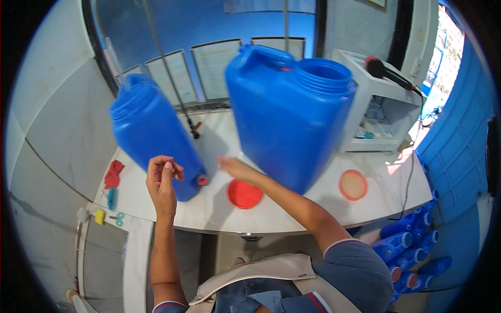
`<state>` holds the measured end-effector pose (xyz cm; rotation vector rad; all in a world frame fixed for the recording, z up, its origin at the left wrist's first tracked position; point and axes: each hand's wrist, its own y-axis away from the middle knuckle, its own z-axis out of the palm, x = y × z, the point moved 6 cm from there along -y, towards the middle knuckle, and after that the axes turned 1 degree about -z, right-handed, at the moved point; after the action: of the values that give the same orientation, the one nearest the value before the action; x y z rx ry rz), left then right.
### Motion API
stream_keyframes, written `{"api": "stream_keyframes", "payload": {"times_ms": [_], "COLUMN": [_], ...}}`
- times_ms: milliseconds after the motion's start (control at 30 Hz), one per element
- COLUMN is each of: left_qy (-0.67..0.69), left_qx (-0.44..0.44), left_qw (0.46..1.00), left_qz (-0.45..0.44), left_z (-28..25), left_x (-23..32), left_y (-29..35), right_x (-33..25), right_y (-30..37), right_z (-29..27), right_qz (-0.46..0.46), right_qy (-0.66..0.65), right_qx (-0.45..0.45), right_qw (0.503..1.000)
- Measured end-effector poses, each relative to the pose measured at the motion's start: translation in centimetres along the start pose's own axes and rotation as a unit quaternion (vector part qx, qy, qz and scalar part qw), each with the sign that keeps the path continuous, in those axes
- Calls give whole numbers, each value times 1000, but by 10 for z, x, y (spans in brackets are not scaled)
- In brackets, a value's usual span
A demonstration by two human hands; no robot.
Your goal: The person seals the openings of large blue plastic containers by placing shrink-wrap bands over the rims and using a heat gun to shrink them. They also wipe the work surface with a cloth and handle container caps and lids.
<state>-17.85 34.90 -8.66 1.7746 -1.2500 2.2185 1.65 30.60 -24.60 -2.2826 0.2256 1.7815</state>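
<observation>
My left hand [163, 180] is raised in front of the left blue jerrycan [151, 128], thumb up and fingers loosely curled, with nothing visible in them. That jerrycan leans a little and has a small red fitting [202, 179] low on its side. Between the two containers is my right hand [236, 168], its fingers smeared by motion. Beside it stands a larger blue jerrycan [282, 115], its wide threaded mouth uncapped. Below the right hand a red round lid [244, 194] lies on the white counter [323, 211]. Another round lid [353, 185], red-rimmed with a pale middle, lies farther right.
A red cloth [114, 174], a blue-green brush [112, 199], a yellow sponge [99, 216] and green-handled scissors [118, 219] lie at the left. At right, a corded heat gun or dryer [389, 74] rests on a white shelf unit [378, 143]. Blue bottles [407, 255] crowd below the counter.
</observation>
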Motion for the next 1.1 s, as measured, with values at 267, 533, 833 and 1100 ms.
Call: {"api": "stream_keyframes", "payload": {"times_ms": [267,533,833,1100], "left_qy": [9,-132,-198,-205], "left_qx": [-43,7,-8,6], "left_qw": [999,987,975,968], "left_qz": [-31,93,-98,-142], "left_z": [190,265,192,190], "left_x": [-39,10,-30,-45], "left_y": [50,64,122,139], "right_x": [-15,116,2,-1], "right_y": [261,100,70,52], "right_z": [-227,-380,-310,-305], "right_qz": [204,16,-14,-14], "right_qy": [-115,-200,-359,-359], "right_qx": [-179,284,137,88], "right_qw": [956,938,923,929]}}
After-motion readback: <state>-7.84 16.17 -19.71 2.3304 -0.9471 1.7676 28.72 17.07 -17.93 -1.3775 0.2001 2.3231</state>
